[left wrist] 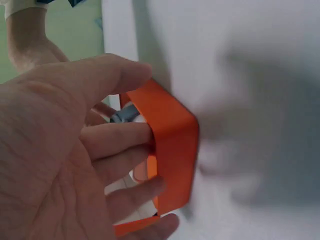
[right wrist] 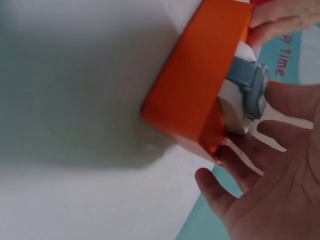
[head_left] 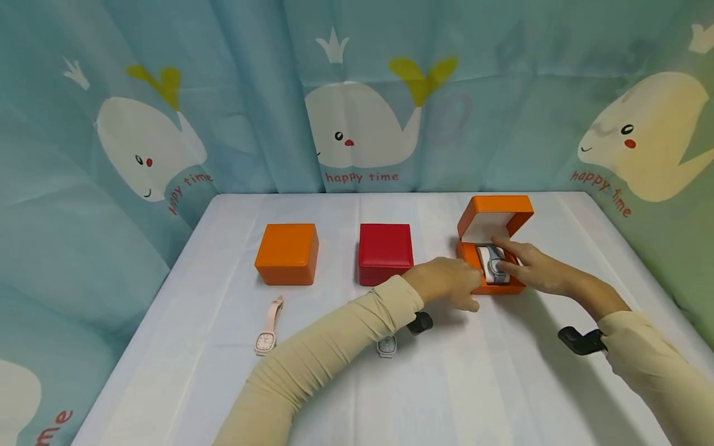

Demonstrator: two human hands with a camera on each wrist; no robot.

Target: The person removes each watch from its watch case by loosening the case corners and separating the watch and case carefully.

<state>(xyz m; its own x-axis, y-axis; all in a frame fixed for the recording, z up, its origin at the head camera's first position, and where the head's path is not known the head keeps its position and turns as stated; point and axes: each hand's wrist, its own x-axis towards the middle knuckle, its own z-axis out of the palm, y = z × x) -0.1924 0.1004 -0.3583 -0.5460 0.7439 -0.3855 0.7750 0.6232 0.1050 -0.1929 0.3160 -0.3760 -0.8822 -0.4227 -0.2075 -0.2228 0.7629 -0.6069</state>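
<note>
An open orange watch box stands at the table's right back, its lid tilted up. A grey-blue watch sits in it, wrapped round a white cushion. My right hand reaches in from the right; its thumb touches the watch dial, and the other fingers spread by the cushion's end and the box rim. At the box's left front corner is my left hand, fingers extended with their tips right at the orange wall. In the left wrist view the left hand's fingers hide most of the watch.
A closed orange box and a closed red box stand to the left. In front of them lie a pink watch and a pale watch, the latter partly behind the left sleeve. A whale-print curtain borders the table.
</note>
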